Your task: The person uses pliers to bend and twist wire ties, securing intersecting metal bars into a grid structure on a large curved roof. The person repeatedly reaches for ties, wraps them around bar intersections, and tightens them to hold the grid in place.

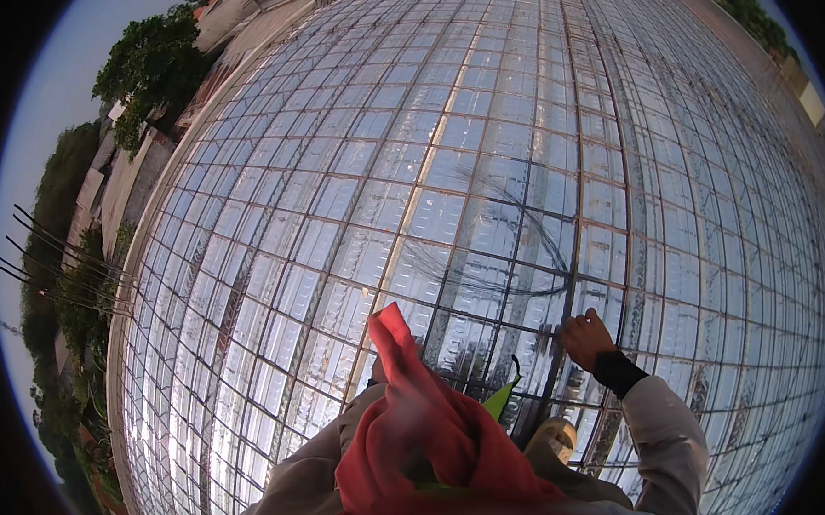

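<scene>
My right hand (586, 339), in a black cuff and beige sleeve, is low over the steel rebar mesh (576, 200), beside a dark lengthwise bar. Its fingers are curled together; whatever they hold, if anything, is too small to make out. Just beyond it, a loose bundle of thin tie wire (531, 288) lies bent across the bars. Only a sliver of my left hand (378, 371) shows behind a hanging red cloth (414, 432), so its fingers are hidden. A green pointed piece with a dark hooked tip (500, 399) sticks out beside the cloth.
Shiny ribbed metal decking (451, 213) lies under the mesh. My tan shoe (552, 440) stands on it near my right arm. Bare rebar ends (63, 251) jut out past the left edge (172, 169). Trees (154, 62) and roofs are beyond.
</scene>
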### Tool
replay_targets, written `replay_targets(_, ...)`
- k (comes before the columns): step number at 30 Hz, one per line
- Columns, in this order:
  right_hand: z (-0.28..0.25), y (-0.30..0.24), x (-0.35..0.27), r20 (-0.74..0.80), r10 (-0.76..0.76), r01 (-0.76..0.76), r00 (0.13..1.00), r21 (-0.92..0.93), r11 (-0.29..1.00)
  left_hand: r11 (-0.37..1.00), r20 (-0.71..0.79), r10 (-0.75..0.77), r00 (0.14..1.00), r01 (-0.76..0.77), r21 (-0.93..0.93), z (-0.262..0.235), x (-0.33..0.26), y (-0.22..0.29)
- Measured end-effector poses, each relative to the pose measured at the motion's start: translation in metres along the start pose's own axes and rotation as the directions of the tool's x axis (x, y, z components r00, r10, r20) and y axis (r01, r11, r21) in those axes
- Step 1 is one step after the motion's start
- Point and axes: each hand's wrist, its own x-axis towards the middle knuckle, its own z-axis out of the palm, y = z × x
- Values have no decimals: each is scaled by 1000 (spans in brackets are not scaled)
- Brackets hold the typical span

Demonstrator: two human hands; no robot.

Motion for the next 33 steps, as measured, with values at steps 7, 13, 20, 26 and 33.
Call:
replay_targets(7,-17,-29,70,438,493,-646,752,339,684,890,-69,268,961,-220,400,-6,-5,-155)
replay_targets(13,17,13,-43,100,706,-521,701,748,412,864,-120,369,922,-293,409,-9,11,-42)
replay_targets(20,44,-105,-203,216,879,-866,424,381,324,912,-168,-118,979,173,373,-34,12,-29)
replay_targets(26,48,-141,-237,235,881,-903,411,237,358,901,-182,-82,980,151,407,-7,31,-11)
replay_targets(33,56,-104,-262,344,852,-918,394,103,383,818,-199,-92,976,188,544,-19,43,-50)
